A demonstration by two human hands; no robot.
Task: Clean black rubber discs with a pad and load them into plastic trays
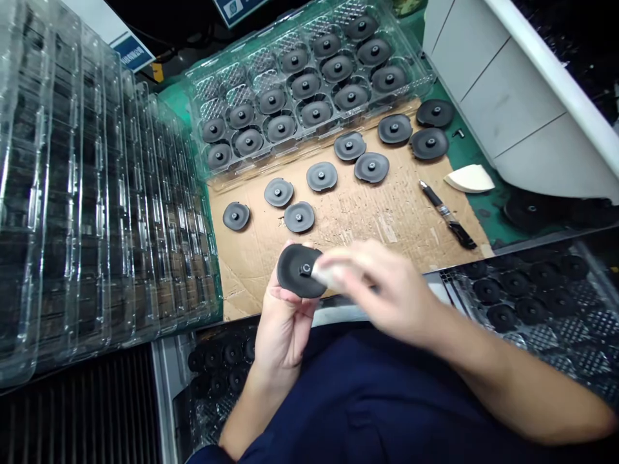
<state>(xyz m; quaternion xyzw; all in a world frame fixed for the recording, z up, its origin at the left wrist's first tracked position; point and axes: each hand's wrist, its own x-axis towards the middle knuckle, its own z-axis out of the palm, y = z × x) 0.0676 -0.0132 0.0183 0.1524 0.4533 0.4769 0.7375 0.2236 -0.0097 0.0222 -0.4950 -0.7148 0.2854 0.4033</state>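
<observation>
Black hubbed disc (290, 270) is near centre, slightly toward 6 o'clock; our left hand (286, 322) has its fingers clamped on the rim. Our right hand (391, 290) pinches a whitish pad (333, 277) by the hub; blur hides the exact contact. We should keep the disc steady, stroke lightly around the hub. Loose discs (322, 183) on cardboard (353, 222) at 12, pen (447, 214) and cream wedge (468, 178) at 2. Clear tray stack (91, 193) at 9–10 likely limits leftward reach.

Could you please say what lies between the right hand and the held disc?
In the head view, a pale, blurred piece in the right hand overlaps the held disc, contact unclear.
</observation>
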